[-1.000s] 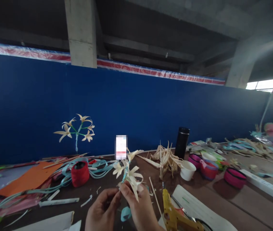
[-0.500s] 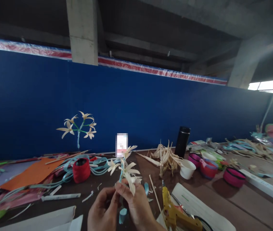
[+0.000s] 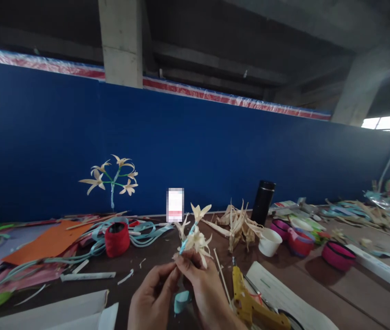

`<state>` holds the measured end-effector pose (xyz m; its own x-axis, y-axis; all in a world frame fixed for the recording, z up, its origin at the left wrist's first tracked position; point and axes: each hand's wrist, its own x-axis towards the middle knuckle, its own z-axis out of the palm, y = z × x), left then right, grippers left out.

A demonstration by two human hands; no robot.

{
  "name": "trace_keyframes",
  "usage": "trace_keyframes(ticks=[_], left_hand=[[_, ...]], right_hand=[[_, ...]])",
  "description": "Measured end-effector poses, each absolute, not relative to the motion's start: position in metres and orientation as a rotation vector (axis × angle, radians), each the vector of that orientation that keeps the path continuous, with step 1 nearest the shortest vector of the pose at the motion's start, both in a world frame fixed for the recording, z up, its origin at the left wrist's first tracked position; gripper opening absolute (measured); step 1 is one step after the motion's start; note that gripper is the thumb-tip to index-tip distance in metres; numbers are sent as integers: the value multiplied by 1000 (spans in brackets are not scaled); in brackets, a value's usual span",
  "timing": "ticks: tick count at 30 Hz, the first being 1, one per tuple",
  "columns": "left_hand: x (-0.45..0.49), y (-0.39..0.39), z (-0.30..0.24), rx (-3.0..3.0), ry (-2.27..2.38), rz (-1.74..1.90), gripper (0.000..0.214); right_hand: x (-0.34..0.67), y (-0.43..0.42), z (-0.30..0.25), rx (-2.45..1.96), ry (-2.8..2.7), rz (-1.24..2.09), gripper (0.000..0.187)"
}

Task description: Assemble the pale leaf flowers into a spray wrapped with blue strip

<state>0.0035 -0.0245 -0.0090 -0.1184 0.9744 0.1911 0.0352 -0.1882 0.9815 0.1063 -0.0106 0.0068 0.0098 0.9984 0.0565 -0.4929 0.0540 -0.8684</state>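
The husk-flower sprig (image 3: 195, 234) has just turned, its tip now toward one o'clock — left hand (image 3: 153, 298) and right hand (image 3: 205, 286), each grip clamped on its stem.

The flower sprig (image 3: 195, 234) is a small cluster of pale, cream-coloured blooms with narrow pointed petals, made of dried, straw-like strips. One bloom stands at the very top and the others crowd just below it. Its thin stem is wrapped in light blue and leans a little to the right. The sprig is held up above the desk. The right hand (image 3: 204, 289) pinches the stem under the blooms, and the left hand (image 3: 152, 299) closes its fingertips on the lower end. Between the wrists hangs a curl of light blue tape (image 3: 182, 301) (partly hidden).
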Motion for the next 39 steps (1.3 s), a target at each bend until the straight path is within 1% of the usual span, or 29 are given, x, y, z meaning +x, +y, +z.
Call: trace_keyframes(ticks=[9, 14, 17, 23, 27, 33, 39], left_hand=[[1, -26, -2, 1212, 1267, 1380, 42], [-1, -27, -4, 1337, 1331, 1397, 31], [-2, -28, -5, 1400, 1337, 1439, 26], [-2, -27, -4, 1407, 1388, 1550, 24], [-1, -29, -5, 1434, 1417, 1584, 22], [1, -29, -7, 1492, 1466, 1588, 21], [0, -27, -11, 1509, 1480, 1609, 20]], right_hand=[[109, -12, 6, -825, -937, 1389, 22], [113, -12, 11, -941, -1099, 1226, 18], [114, -12, 13, -917, -1185, 1136, 17], [116, -15, 19, -874, -1297, 1160, 15], [117, -15, 20, -935, -1315, 1096, 14], [115, -15, 16, -1071, -1283, 1013, 17], [110, -16, 13, -1059, -1304, 982, 18]])
